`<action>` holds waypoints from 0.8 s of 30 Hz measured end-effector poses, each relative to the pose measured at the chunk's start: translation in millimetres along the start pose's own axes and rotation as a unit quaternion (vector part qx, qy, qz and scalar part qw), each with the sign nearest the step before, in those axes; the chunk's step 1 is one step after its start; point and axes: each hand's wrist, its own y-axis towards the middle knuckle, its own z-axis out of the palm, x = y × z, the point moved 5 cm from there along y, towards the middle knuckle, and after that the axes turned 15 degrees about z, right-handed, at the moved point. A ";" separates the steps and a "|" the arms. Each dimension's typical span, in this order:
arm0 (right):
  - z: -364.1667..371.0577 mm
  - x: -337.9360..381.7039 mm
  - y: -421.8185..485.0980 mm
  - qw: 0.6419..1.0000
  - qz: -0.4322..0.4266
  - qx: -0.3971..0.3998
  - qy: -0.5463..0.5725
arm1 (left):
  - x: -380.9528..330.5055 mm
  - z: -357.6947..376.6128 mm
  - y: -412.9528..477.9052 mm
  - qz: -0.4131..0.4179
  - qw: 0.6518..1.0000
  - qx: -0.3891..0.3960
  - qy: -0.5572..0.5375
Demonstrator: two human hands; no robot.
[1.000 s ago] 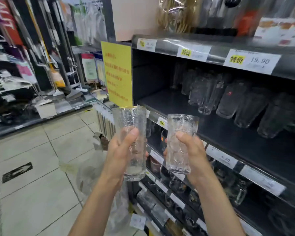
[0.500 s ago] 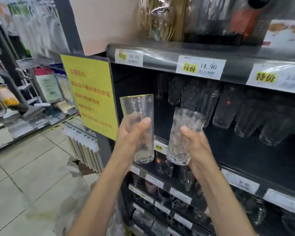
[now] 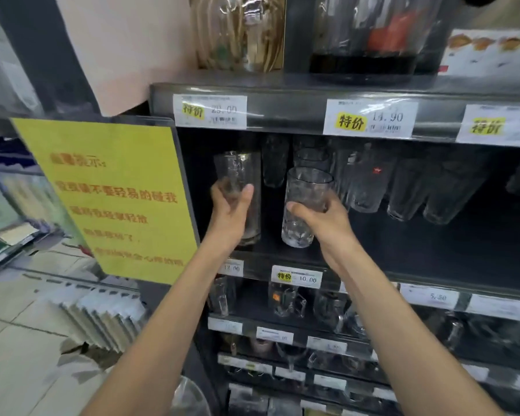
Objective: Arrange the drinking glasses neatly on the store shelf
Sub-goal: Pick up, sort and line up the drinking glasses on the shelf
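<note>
My left hand (image 3: 230,213) grips a tall clear glass (image 3: 240,169) at the left end of the dark shelf (image 3: 433,250), its base down near the shelf board. My right hand (image 3: 320,219) grips a shorter textured glass (image 3: 303,202) just to the right of it, tilted slightly, its bottom close to the shelf's front edge. Both glasses are inside the shelf opening. Behind them stand several more clear glasses (image 3: 370,181) in a row along the back.
A yellow notice sign (image 3: 111,196) hangs on the shelf's left side panel. Price tags (image 3: 370,118) line the shelf edges. Jars stand on the shelf above (image 3: 240,31), mugs and glasses on the lower shelves (image 3: 288,301). Tiled floor lies at left.
Both hands have moved forward and carried the two glasses from in front of the shelving into the left end of the shelf. My view has come closer to the shelf.
</note>
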 end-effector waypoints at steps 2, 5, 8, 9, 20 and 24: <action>6.3 -2.5 4.9 1.000 -0.001 -0.021 -0.006 | 3.4 -0.4 6.3 0.015 1.000 0.015 0.014; 17.1 -4.8 11.0 0.999 -0.011 -0.035 -0.016 | 14.9 -2.5 12.7 0.012 1.000 0.015 0.006; 27.9 -3.9 19.3 0.998 -0.032 -0.046 -0.030 | 28.5 -6.9 21.6 0.011 1.000 0.008 0.003; 30.9 -4.4 22.3 0.998 -0.034 -0.051 -0.033 | 32.5 -8.2 24.8 0.015 1.000 0.007 0.000; 47.8 -26.4 51.1 0.997 -0.020 -0.081 -0.001 | 61.8 -15.3 58.9 0.052 0.998 -0.011 -0.031; 51.1 -25.1 57.8 0.989 -0.043 -0.133 -0.044 | 68.7 -12.9 67.2 0.039 0.999 -0.024 -0.014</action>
